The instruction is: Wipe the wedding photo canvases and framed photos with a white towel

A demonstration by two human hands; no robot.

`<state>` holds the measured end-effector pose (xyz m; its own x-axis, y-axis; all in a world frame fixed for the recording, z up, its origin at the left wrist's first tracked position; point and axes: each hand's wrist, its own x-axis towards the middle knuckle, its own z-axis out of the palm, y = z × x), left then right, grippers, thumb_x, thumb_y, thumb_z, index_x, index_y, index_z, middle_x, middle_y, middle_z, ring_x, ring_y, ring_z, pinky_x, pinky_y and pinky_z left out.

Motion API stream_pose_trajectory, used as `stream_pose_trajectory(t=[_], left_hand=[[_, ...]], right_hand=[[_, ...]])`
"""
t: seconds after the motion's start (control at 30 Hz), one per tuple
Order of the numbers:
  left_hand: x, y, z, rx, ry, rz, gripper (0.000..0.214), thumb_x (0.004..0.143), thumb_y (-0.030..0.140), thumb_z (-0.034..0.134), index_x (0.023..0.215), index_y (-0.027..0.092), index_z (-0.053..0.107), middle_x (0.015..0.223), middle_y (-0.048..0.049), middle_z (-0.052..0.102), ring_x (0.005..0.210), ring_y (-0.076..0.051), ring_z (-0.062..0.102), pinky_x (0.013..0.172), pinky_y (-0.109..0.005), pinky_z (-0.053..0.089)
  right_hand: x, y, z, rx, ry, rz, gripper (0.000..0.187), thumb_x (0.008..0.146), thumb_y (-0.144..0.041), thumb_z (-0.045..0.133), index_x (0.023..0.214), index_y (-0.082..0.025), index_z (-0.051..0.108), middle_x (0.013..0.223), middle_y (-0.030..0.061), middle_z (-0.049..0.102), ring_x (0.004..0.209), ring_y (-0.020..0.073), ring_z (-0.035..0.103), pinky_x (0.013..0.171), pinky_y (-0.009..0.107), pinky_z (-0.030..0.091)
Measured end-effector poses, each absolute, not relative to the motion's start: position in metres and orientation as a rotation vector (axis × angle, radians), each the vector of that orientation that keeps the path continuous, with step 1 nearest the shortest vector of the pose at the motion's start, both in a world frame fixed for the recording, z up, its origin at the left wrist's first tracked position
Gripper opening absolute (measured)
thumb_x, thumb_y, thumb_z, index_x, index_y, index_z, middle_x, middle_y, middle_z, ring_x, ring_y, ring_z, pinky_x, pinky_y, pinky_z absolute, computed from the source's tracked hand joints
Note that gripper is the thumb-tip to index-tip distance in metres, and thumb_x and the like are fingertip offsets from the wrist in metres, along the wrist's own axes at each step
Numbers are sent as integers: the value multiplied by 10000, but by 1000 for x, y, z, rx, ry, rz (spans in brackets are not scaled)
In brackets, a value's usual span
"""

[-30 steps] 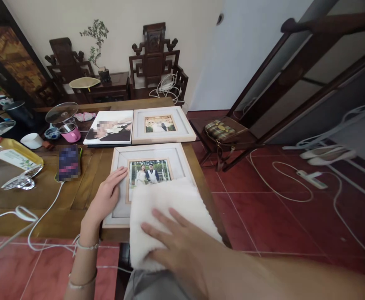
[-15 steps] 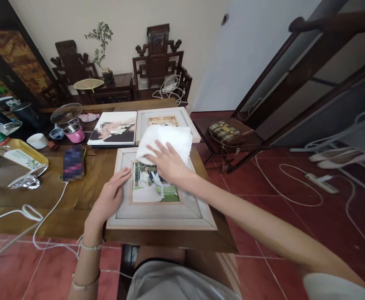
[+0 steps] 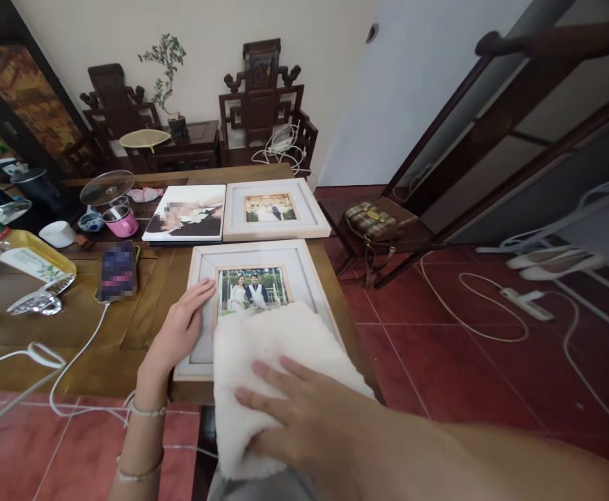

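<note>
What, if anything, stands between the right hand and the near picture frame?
The white cloth, under the right hand, covering the near-right part of the frame. The left hand touches the frame's left side directly.

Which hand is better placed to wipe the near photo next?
Probably the right hand: it lies on the cloth covering part of the photo; the left hand, without cloth, rests on the frame.

Left grip [image 3: 182, 323] on left side of framed photo [image 3: 255, 287], right grip [image 3: 304, 410] on white cloth [image 3: 278, 334] over it
</note>
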<state>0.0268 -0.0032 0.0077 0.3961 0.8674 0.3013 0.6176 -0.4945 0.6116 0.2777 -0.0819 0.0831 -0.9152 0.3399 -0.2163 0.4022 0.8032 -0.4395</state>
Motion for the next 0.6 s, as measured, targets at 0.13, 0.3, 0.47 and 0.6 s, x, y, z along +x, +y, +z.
stream_pose_trajectory(t=[0.13, 0.3, 0.47, 0.6], left_hand=[[27, -3, 8, 2252, 1288, 840, 502, 885, 73, 353, 1331, 175, 560, 1430, -88, 521, 1389, -214, 400, 1180, -482, 292], [27, -4, 9, 2257, 1275, 849, 494, 895, 75, 350, 1329, 176, 562, 1427, -93, 524, 1387, -209, 403, 1179, -477, 296], [27, -4, 9, 2250, 1264, 859, 488, 901, 72, 353, 1327, 186, 562, 1425, -91, 526, 1389, -208, 400, 1180, -485, 292], [27, -3, 8, 2253, 1259, 872, 484, 901, 75, 358, 1322, 190, 567, 1417, -89, 534, 1385, -212, 406, 1176, -489, 299]], right_hand=[[275, -71, 84, 686, 2856, -750, 513, 773, -145, 625, 1272, -264, 608, 1518, 62, 409, 1427, 369, 282, 1118, 611, 310], [276, -28, 68, 1010, 2928, -597, 681, 704, 55, 453, 1315, -222, 569, 1530, 65, 394, 1452, 301, 243, 1156, 559, 254], [270, 25, 53, 1350, 2999, -260, 698, 731, 82, 437, 1370, -190, 506, 1538, 99, 375, 1458, 302, 226, 1158, 559, 237], [256, 44, 48, 1388, 2886, -127, 694, 738, 69, 489, 1386, -179, 488, 1557, 111, 330, 1453, 384, 185, 1141, 624, 219]])
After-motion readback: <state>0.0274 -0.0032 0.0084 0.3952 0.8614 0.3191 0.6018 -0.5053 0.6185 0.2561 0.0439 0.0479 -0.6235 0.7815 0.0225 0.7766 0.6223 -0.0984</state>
